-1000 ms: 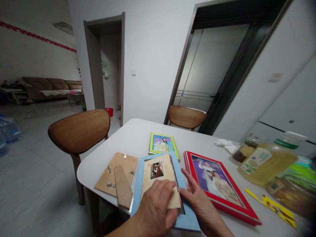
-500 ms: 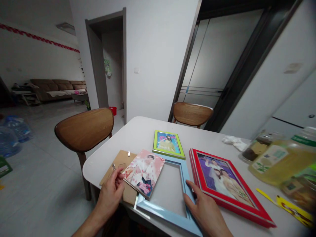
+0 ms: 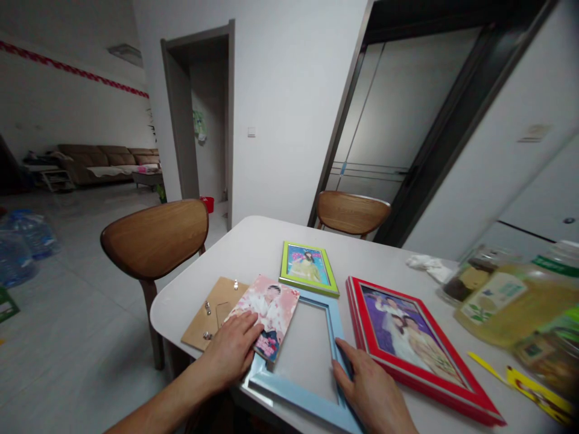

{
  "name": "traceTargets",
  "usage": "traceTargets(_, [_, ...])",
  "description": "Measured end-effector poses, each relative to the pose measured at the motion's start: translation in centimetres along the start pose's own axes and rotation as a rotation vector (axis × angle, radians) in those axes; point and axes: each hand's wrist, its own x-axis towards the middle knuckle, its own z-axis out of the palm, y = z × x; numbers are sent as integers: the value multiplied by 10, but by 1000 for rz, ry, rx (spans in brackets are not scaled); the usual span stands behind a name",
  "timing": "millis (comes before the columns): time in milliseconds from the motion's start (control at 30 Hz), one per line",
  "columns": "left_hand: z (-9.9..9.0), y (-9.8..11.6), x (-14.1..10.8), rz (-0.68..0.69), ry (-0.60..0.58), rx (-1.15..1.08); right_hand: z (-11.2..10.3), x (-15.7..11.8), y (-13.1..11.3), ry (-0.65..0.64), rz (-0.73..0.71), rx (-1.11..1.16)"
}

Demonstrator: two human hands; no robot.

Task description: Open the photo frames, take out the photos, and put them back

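A pink photo panel (image 3: 283,313) lies tilted over the left side of a light blue empty frame (image 3: 335,319) and part of a brown backing board (image 3: 195,328) with metal clips. My left hand (image 3: 233,349) rests on the panel's lower left part, fingers spread a little, palm down. On the blue frame's right side lies my right hand (image 3: 368,386), thumb and forefinger apart at its edge. Behind the blue frame is a green-framed picture (image 3: 309,268). A large red-framed picture (image 3: 420,343) lies to the right of it.
The white table (image 3: 257,235) also bears a crumpled tissue (image 3: 429,265), a jar (image 3: 474,274), a bottle of yellow liquid (image 3: 506,295) and a yellow tool (image 3: 538,392) at the right. Wooden chairs (image 3: 158,238) stand left and behind.
My left hand has moved right from the panel's left edge onto its surface, uncovering more of the backing board. My right hand has hardly moved.
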Motion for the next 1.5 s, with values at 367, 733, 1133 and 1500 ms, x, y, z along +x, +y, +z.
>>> traceTargets(367, [-26, 16, 18, -503, 625, -1044, -13, 6, -40, -24, -38, 880])
traceTargets(733, [2, 42, 4, -452, 381, -1133, -11, 24, -33, -34, 276, 1344])
traceTargets(1133, [2, 50, -11, -158, -69, -347, -5, 38, -29, 70, 56, 449])
traceTargets(1500, [4, 55, -6, -140, -78, -250, -6, 25, -43, 64, -20, -177])
